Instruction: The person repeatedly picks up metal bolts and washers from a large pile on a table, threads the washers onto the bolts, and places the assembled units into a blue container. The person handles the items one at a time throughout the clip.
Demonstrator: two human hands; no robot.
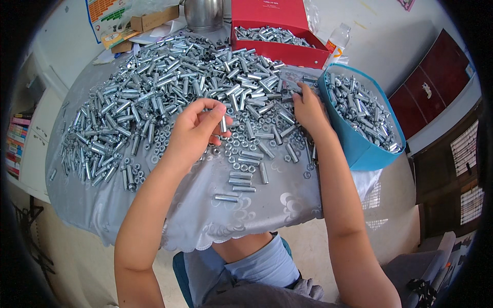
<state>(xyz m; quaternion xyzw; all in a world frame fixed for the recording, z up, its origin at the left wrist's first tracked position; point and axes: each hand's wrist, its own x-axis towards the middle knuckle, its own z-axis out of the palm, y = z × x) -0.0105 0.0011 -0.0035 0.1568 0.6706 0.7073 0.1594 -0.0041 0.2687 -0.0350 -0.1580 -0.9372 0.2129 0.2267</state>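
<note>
My left hand (191, 128) pinches a short shiny metal sleeve (223, 124) upright between thumb and fingertips, above a scatter of hex nuts (237, 141). To the right, my right hand (310, 109) reaches over the pile's edge beside the blue fabric bin (354, 154). Its index finger and thumb are apart, and I see nothing between them; the other fingers are mostly hidden. A large heap of metal sleeves (174, 77) spreads beyond both hands. Several loose sleeves (240, 181) lie close to the table's near edge. Bolts with sleeves and nuts (359, 105) fill the blue bin.
A red box (277, 55) holding more metal pieces stands at the back, with a clear plastic bottle (338, 41) at its right. Behind the heap are a steel pot (203, 15) and a small cardboard box (154, 19). A grey patterned tablecloth (200, 220) covers the table.
</note>
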